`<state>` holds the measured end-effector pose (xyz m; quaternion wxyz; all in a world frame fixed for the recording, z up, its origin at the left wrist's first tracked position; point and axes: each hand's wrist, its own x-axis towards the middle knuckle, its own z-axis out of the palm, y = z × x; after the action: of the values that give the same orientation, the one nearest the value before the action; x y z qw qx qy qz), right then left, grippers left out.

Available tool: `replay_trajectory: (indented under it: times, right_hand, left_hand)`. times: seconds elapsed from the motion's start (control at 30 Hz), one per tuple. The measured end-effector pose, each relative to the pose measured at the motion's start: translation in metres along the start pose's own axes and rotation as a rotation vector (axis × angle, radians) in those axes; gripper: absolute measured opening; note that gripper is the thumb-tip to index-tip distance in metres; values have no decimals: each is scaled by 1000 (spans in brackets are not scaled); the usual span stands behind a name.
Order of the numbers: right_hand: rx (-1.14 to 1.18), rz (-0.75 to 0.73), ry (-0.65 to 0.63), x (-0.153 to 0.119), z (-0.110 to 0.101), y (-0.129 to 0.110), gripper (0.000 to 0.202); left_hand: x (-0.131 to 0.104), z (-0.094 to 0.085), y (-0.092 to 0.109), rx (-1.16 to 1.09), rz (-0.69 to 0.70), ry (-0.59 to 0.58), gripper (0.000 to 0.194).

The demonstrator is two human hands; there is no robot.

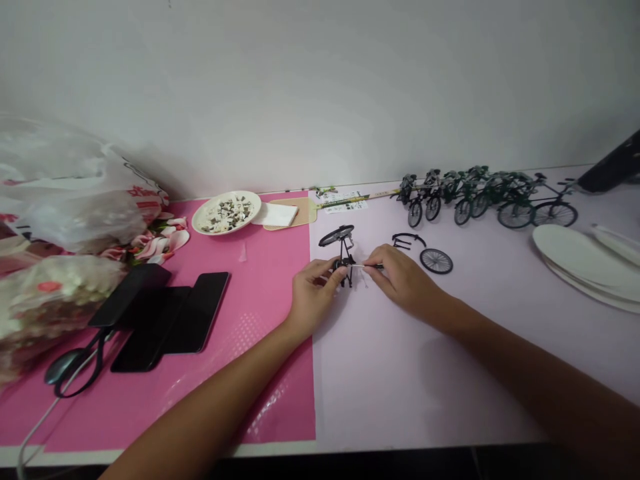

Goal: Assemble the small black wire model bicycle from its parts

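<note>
My left hand (311,293) is closed on a partly built black model bicycle (337,235), tilted with its one fitted wheel at the top. Between the thumb and fingers of my right hand (397,277) is a small screwdriver (357,266), its thin metal shaft pointing left. The shaft's tip meets the bicycle frame near my left fingertips; the exact contact point is too small to make out. Just beyond my right hand lie a loose spoked wheel (436,261) and a curved black part (413,236) like a mudguard.
Several finished model bicycles (465,197) stand along the wall. A white plate of small parts (200,217) and a fly swatter (310,210) lie at the back. Phones (200,313), a cable and plastic bags (75,187) occupy the left; white oval dishes (560,250) sit right.
</note>
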<state>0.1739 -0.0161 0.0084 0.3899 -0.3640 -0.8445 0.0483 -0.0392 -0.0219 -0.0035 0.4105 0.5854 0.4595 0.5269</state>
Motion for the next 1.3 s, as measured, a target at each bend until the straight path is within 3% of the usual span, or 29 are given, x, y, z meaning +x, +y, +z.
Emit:
replay_trajectory:
  times: [0.2,0.37,0.47,0.87,1.07,1.3]
  right_hand:
    - [-22,81,14,-1,-6,-3,35]
    - [134,272,-97,-2,-11,-10,11]
    - [188,356,-167,-4,-12,-11,15]
    - [98,335,-128,0,-12,-9,43]
    - [244,391,-203,-6,-12,-10,20]
    - [280,430,-234,-3,-12,-10,29]
  left_hand:
    - [-2,1,0,32,50,-27,33]
    - [-2,0,1,54,96,-26,33]
    - [-1,-1,0,45,92,-24,33]
    - [-2,0,-2,83,157,-52,27]
    - [-1,0,-2,63,128,-18,27]
    - [-1,-1,-3,80,130,-18,27]
